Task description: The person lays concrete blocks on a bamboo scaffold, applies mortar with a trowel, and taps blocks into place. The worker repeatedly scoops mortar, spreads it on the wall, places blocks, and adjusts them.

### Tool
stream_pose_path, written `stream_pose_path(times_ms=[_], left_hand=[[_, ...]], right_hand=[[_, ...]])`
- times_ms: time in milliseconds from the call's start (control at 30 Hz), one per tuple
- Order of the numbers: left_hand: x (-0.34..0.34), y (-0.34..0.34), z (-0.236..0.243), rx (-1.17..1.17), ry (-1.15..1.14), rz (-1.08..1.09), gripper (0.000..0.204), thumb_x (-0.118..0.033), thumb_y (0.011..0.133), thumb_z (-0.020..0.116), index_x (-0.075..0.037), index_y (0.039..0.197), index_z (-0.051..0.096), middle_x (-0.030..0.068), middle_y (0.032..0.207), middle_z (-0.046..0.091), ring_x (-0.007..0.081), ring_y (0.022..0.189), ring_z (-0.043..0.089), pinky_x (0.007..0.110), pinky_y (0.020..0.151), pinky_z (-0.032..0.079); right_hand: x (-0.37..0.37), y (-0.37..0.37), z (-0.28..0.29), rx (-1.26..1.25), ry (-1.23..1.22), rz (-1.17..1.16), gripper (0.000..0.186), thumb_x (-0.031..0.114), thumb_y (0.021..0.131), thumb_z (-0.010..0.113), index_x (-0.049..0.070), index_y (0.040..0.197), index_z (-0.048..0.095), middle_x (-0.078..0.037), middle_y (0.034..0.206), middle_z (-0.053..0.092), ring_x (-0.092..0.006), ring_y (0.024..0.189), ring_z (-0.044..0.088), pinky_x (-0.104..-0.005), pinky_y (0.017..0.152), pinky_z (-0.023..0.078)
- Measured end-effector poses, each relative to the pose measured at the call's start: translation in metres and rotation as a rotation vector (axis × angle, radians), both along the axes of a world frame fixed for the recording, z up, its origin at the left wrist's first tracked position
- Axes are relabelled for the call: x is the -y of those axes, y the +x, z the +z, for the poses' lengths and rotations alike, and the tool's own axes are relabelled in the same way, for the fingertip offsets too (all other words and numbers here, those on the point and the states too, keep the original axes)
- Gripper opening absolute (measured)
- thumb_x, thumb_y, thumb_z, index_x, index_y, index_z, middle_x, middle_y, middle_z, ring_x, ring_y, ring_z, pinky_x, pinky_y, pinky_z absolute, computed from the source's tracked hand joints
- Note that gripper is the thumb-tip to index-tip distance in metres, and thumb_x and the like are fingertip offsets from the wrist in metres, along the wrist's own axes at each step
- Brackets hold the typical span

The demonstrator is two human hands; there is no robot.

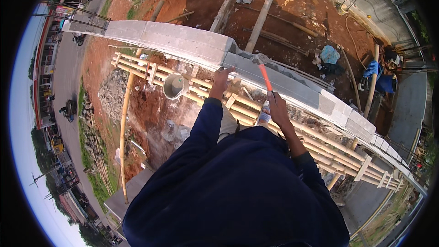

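In my right hand is a hammer, closed fingers around its orange handle. Its greyish head, which I see only roughly, rests on or just above the top of a light grey block wall. My left hand is at the wall's near side, where a higher block steps down to the lower course. Its fingers look stretched out and apart against the block edge, though some are hidden. A thin string runs along the wall near both hands.
Bamboo scaffolding runs below me along the wall. A mortar-smeared bucket stands on it to the left. Beyond the wall lie red soil, a bamboo pole and a blue bundle. Steel rods stick out at the far left.
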State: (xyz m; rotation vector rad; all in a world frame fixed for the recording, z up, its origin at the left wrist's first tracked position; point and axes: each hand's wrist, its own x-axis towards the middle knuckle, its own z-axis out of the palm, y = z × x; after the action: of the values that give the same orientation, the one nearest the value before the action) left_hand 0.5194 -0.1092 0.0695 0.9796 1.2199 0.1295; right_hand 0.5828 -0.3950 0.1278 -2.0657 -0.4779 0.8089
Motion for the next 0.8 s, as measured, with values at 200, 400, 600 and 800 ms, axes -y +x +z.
stream_pose_path(times_ms=[200,400,600,800], left_hand=[[0.002,0.002,-0.003,0.131,0.009,0.047,0.046,-0.010,0.084,0.083,-0.001,0.127,0.068,0.0065,0.119,0.073,0.0192,0.105,0.064,0.037,0.090,0.049],[-0.001,-0.003,-0.008,0.151,-0.007,0.080,0.046,-0.008,0.084,0.082,0.000,0.128,0.068,0.0070,0.122,0.072,0.0184,0.108,0.063,0.036,0.092,0.047],[-0.003,0.000,-0.005,0.143,-0.021,0.045,0.048,-0.012,0.084,0.083,-0.002,0.128,0.069,0.0059,0.121,0.072,0.0188,0.111,0.062,0.036,0.095,0.045],[-0.027,-0.028,-0.054,0.188,0.231,-0.206,0.047,-0.022,0.084,0.085,-0.008,0.126,0.070,0.0022,0.118,0.073,0.0194,0.111,0.062,0.039,0.093,0.046]], right_hand=[[-0.018,-0.018,-0.044,0.001,-0.041,0.065,0.051,0.046,0.110,0.042,-0.003,0.113,0.056,-0.030,0.076,0.064,-0.0513,0.075,0.064,-0.0577,0.067,0.045],[-0.021,-0.028,-0.021,0.146,-0.018,0.103,0.048,0.043,0.110,0.044,-0.003,0.123,0.052,-0.033,0.081,0.067,-0.0532,0.080,0.066,-0.0595,0.070,0.049],[-0.026,-0.019,-0.017,0.165,-0.233,0.156,0.048,0.043,0.110,0.045,-0.003,0.118,0.052,-0.032,0.085,0.069,-0.0526,0.083,0.067,-0.0596,0.072,0.051],[-0.030,-0.029,-0.031,0.222,-0.179,0.153,0.047,0.043,0.110,0.046,-0.003,0.113,0.053,-0.031,0.088,0.069,-0.0523,0.080,0.067,-0.0607,0.073,0.052]])
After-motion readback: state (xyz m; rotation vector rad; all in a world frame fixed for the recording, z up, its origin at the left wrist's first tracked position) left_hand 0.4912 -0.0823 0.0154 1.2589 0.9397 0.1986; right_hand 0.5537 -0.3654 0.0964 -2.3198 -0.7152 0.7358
